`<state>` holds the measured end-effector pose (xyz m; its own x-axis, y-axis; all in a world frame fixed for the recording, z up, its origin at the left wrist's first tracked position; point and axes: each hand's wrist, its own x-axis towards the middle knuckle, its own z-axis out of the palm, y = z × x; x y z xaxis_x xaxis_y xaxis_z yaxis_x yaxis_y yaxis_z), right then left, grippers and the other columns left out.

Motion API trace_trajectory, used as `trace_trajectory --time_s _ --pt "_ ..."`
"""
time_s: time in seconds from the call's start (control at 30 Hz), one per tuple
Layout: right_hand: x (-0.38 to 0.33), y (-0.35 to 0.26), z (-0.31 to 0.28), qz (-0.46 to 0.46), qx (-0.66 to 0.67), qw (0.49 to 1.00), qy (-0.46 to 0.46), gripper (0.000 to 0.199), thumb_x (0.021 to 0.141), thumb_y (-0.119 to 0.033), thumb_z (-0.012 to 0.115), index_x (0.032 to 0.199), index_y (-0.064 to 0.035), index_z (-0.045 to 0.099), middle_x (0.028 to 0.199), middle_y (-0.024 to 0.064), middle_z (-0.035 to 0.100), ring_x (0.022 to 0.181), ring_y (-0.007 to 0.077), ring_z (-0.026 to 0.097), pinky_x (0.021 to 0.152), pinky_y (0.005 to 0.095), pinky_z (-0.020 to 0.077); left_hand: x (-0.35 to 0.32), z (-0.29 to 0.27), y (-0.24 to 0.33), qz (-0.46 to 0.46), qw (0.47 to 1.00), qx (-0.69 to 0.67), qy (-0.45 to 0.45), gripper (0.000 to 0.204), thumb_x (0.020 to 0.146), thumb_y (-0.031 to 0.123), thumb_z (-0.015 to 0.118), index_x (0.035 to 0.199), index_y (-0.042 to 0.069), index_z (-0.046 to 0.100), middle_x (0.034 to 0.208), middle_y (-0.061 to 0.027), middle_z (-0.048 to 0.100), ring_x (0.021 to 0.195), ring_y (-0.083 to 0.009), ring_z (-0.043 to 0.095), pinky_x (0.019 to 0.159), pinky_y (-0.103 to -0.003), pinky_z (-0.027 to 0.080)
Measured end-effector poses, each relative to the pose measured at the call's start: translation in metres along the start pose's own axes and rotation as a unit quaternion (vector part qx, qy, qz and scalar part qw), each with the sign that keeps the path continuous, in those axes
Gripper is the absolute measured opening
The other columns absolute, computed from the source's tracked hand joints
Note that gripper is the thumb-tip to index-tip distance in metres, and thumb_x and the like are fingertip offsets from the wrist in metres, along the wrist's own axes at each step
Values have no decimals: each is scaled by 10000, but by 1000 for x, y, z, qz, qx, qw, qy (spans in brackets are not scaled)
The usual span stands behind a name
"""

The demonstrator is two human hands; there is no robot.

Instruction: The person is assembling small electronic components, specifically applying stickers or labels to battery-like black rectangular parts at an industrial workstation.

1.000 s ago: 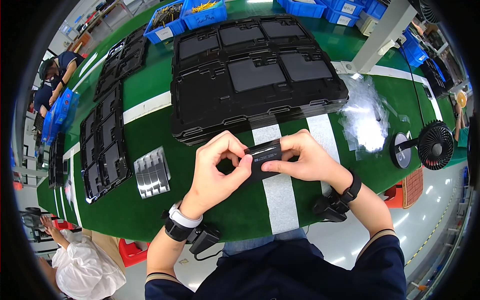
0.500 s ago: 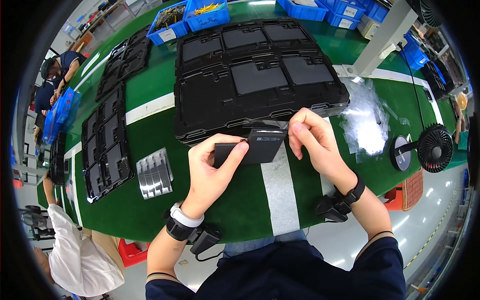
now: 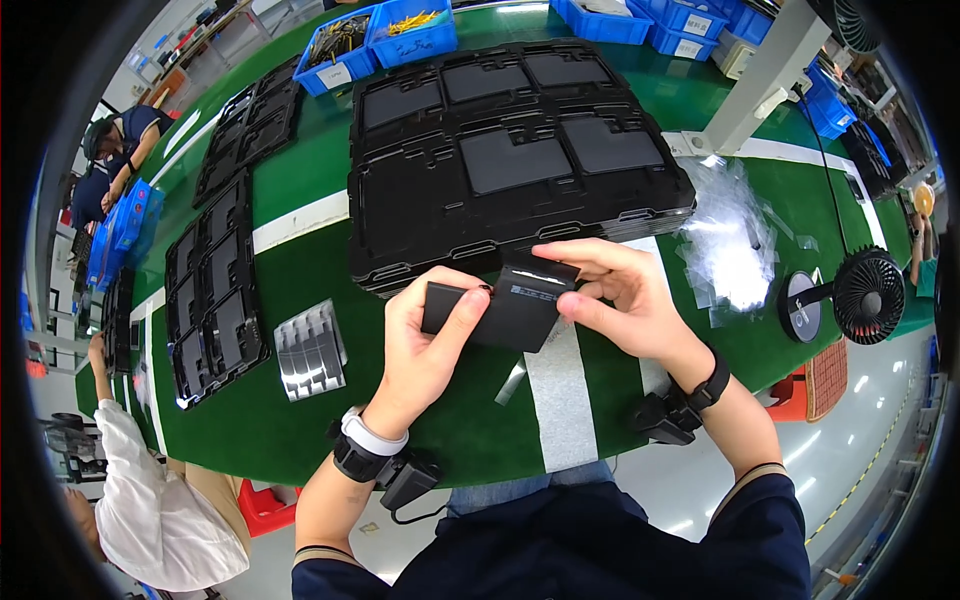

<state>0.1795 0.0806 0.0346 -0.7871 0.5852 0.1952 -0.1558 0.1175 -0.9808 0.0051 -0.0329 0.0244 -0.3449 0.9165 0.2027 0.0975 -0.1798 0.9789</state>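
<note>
One flat black rectangular part (image 3: 495, 308) is held above the green table (image 3: 300, 240) near its front edge, gripped between two hands: its left end is closed on by the left hand (image 3: 425, 345), thumb on top, and its upper right corner is pinched by the fingertips of the right hand (image 3: 625, 300). Much of the part's surface is covered by the fingers, and a pale strip at its top edge cannot be made out clearly. One stack of black moulded trays (image 3: 510, 165) is set just behind the hands; the number of layers cannot be counted. Further black trays (image 3: 215, 300) are laid in a row along the left side, partly bent by the lens rim. One ribbed silver block (image 3: 310, 348) is placed left of the left hand. One heap of clear film scraps (image 3: 735, 235) and one small black fan (image 3: 865, 295) are found at the right. Several blue bins (image 3: 395, 35) are cut off at the far edge. One seated person in white (image 3: 150, 500) is partly cropped at lower left.
</note>
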Motion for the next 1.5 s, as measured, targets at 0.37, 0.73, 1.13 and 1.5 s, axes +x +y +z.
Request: trace_trajectory --time_s 0.37,0.73,1.13,1.5 --pt "2 4 -2 -135 -198 969 -63 351 785 12 595 1136 -2 587 1091 140 625 981 266 609 871 350 456 0 -1 -2 -5 1000 15 -9 129 859 134 611 847 6 595 760 -8 608 690 -46 532 630 -199 432" --pt "-1 3 -2 -42 -74 994 -62 442 792 5 625 1221 -21 525 1167 122 580 995 188 600 845 295 486 1 2 -2 -57 998 -29 0 152 879 158 587 847 10 596 742 9 591 676 -29 515 618 -188 416" --pt "1 3 0 -51 -103 987 -109 559 740 5 679 1263 -46 491 1167 130 577 994 188 599 842 312 484 1 1 -6 -48 998 -2 -31 140 877 152 586 849 16 600 736 15 586 669 -27 503 611 -188 406" --pt "0 8 -5 2 1 1000 1 258 779 -17 663 1036 -16 645 946 71 659 808 104 607 715 234 488 1 5 -7 19 1000 14 -3 106 850 109 617 859 4 604 784 -23 614 720 -64 557 654 -209 442"
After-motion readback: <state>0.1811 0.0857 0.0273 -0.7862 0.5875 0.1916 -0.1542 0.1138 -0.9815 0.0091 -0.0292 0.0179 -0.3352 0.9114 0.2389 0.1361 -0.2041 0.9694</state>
